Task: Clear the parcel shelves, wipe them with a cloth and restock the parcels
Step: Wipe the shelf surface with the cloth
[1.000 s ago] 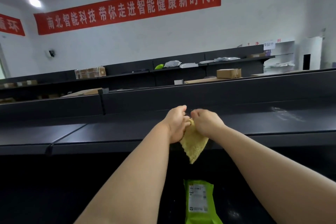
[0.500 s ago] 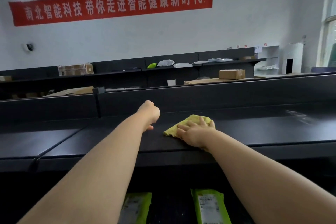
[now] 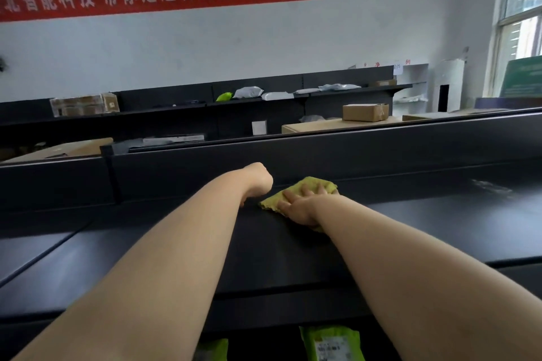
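Note:
A yellow cloth lies flat on the black top shelf near its back wall. My right hand presses on the cloth with straight, spread fingers. My left hand is just left of the cloth, curled into a loose fist with nothing in it, its lower edge at the shelf surface. Two green parcels show on the level below the shelf, at the bottom edge of the view.
A black back panel rises behind the shelf, with a divider post at the left. Beyond it stand more shelves with cardboard boxes and several bagged parcels. A window is at the right.
Both hands held the hanging cloth a second ago. The cloth now lies spread on the shelf under my right hand, and my left hand has let go and moved left.

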